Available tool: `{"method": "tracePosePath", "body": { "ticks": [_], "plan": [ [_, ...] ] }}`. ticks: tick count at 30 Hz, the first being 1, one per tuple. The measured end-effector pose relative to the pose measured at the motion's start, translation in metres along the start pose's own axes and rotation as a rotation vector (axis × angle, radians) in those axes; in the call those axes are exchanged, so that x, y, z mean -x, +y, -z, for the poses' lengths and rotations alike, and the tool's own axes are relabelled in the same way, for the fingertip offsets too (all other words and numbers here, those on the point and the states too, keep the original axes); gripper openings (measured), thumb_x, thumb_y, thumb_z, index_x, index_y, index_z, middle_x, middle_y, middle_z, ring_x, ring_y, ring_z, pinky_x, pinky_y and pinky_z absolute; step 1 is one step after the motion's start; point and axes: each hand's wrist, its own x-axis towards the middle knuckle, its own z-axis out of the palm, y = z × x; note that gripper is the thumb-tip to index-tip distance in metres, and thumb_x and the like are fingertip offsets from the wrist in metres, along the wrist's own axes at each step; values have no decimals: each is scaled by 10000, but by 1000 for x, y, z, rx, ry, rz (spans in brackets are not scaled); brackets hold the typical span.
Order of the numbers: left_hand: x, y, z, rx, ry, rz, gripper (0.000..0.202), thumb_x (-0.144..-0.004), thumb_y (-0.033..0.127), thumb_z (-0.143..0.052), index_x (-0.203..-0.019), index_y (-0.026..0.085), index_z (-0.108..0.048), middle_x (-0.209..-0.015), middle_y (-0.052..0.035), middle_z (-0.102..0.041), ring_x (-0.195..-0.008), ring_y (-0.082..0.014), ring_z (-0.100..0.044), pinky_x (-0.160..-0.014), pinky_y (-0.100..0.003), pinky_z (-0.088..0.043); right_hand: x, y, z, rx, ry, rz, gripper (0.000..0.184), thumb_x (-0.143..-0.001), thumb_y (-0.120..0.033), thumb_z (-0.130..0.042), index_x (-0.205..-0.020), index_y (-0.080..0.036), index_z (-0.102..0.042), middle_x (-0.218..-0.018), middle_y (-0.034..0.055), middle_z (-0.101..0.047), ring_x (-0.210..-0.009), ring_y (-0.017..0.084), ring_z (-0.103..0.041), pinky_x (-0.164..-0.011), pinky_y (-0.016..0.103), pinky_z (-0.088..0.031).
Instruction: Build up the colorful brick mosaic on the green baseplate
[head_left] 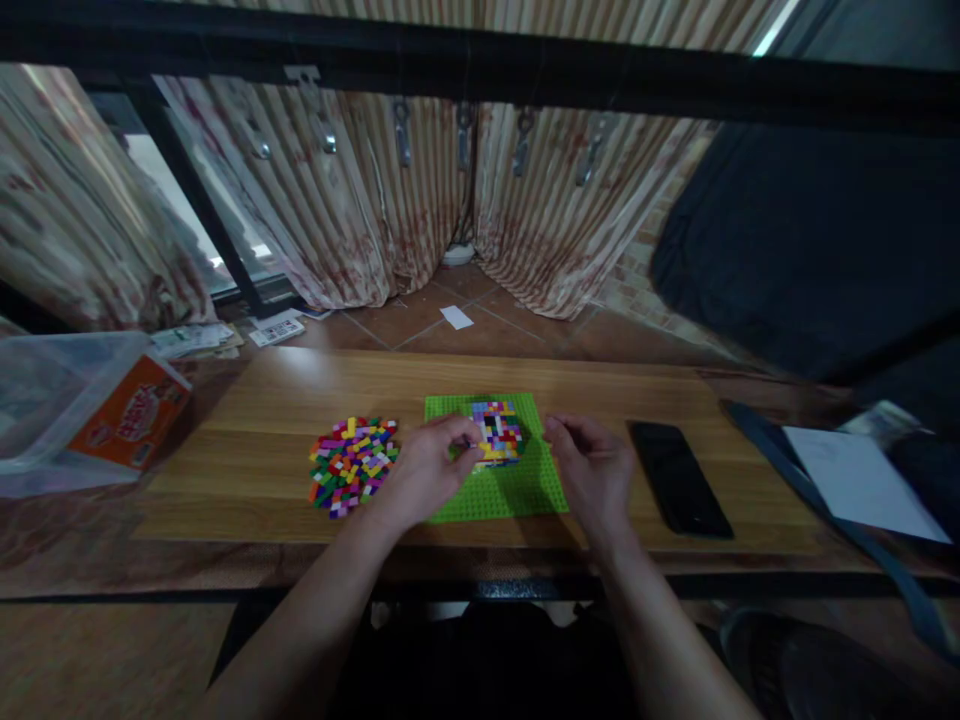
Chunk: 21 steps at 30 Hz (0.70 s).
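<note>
A green baseplate (525, 480) lies on a small wooden table (255, 400). On its far half stands a patch of small coloured bricks (496, 430). My left hand (431, 465) rests on the plate's left side, its fingertips pinched at the patch's lower left edge; what they hold is too small to make out. My right hand (592, 465) lies over the plate's right edge, fingers curled, nothing visible in it. A heap of loose coloured bricks (352, 465) lies left of the plate.
A black phone (679, 478) lies on the table to the right. A clear plastic bin with an orange box (127, 412) stands at the left. White paper (862, 480) and a dark strap lie at the right. Curtains hang behind.
</note>
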Motion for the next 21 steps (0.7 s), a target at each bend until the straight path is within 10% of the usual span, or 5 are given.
{"method": "tracePosePath", "body": {
  "ticks": [8, 21],
  "plan": [
    [-3, 3, -42, -224, 132, -185, 35, -836, 184, -621, -853, 204, -645, -1030, -48, -652, -1010, -222, -572, -920, -400, -429, 1, 3, -1, 9, -45, -25, 254, -773, -411, -650, -798, -170, -727, -732, 46, -732, -652, 174, -648, -628, 287, -498],
    [-6, -1, -56, -315, 210, -145, 40, -800, 180, -675, -800, 217, -659, -1000, -25, -684, -984, -224, -573, -867, -404, -414, 2, 11, 0, 78, -131, -67, 243, -786, -393, -628, -853, -182, -728, -816, 56, -750, -734, 196, -678, -696, 311, -504]
  ]
}}
